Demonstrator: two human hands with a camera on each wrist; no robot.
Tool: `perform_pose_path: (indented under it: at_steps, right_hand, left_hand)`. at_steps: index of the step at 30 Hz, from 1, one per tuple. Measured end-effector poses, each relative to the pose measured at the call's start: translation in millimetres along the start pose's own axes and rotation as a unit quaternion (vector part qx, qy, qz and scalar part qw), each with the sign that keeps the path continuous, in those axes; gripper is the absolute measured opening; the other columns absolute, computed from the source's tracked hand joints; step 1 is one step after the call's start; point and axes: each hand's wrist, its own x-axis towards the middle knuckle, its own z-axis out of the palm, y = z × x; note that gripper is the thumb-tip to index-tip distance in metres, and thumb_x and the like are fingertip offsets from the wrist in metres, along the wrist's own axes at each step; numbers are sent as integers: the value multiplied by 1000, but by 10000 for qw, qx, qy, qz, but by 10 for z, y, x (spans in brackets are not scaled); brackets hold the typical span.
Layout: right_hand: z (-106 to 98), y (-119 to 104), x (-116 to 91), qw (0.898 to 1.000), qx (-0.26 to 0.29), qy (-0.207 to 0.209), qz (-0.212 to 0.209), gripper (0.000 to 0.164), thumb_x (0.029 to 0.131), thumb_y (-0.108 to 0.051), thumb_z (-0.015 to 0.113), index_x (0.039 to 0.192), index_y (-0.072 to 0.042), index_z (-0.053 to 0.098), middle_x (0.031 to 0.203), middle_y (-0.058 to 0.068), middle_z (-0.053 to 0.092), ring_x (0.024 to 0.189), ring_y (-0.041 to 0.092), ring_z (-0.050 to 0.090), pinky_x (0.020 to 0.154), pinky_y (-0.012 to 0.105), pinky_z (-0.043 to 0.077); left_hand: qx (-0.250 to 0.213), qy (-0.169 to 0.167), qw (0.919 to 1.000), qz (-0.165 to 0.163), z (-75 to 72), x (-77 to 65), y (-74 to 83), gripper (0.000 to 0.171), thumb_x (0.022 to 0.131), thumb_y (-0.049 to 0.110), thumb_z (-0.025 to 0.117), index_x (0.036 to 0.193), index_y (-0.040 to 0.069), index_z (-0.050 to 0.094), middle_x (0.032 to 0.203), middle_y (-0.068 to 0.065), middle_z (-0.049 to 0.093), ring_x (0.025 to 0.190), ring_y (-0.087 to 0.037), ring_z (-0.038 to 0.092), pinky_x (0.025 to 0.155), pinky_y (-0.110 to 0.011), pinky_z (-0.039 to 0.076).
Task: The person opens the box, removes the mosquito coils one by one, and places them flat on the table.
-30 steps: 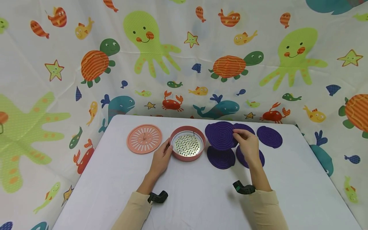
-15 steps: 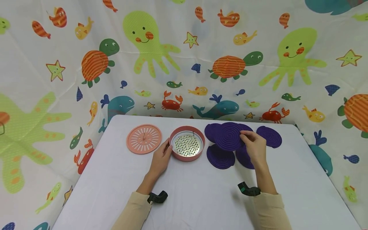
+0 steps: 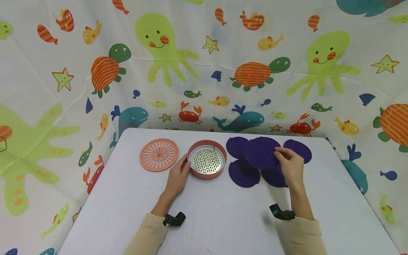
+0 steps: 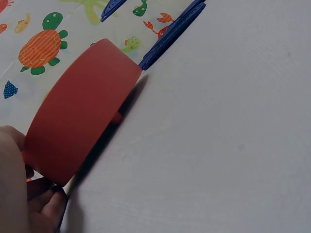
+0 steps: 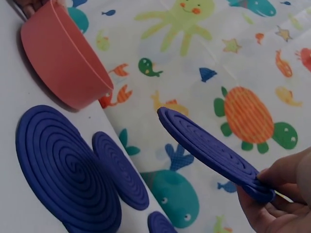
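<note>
My right hand (image 3: pixel 289 166) pinches a round purple spiral coaster (image 3: pixel 262 152) by its right edge, between thumb and fingers. In the right wrist view that coaster (image 5: pixel 211 148) is raised and tilted, apart from the others. My left hand (image 3: pixel 179 176) holds the left side of a round reddish-pink container (image 3: pixel 190 169), which stands on the table with a perforated metal grater plate (image 3: pixel 207 160) inside. From the left wrist, the container's outer wall (image 4: pixel 82 107) shows, with fingers at its near lower edge.
More purple spiral coasters lie around the held one: back left (image 3: pixel 236 147), front left (image 3: pixel 244 173), front right (image 3: pixel 275 177) and far right (image 3: pixel 298 151). A peach slotted disc (image 3: pixel 149 156) lies left of the container. A printed sea-animal curtain (image 3: pixel 191 71) hangs behind the white table (image 3: pixel 223 219).
My right hand has moved rightward with the pinched coaster, uncovering the back-left coaster and now overlapping the back-middle and front-right ones. The left hand and container stay in place.
</note>
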Motion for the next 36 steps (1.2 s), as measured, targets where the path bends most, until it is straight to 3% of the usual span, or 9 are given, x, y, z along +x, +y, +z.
perform_pose_path:
  at_steps: [5, 17, 36]
  right_hand:
    - [-92, 39, 7, 9999, -76, 115, 73, 28, 97, -22, 67, 119, -5, 73, 98, -18, 67, 94, -3, 59, 77, 4, 49]
    - [-313, 130, 34, 9983, 7, 456, 372, 28, 96, -19, 67, 120, -3, 71, 84, -25, 63, 82, -4, 59, 69, 4, 50]
    - [-585, 266, 88, 9918, -173, 665, 1079, 32, 99, -26, 63, 126, -10, 69, 98, -16, 61, 86, 2, 57, 68, 3, 48]
  left_hand:
    - [-17, 17, 10000, 54, 1, 1, -11, 51, 106, 33, 49, 150, 8, 46, 151, -8, 52, 142, -17, 47, 115, -35, 43]
    - [26, -32, 10000, 74, 3, -8, -21, 53, 106, 37, 48, 151, 9, 45, 152, -7, 51, 143, -18, 45, 116, -37, 43]
    - [-3, -24, 9999, 99, 2, -1, -25, 54, 106, 38, 48, 151, 9, 45, 153, -8, 51, 143, -18, 46, 116, -37, 43]
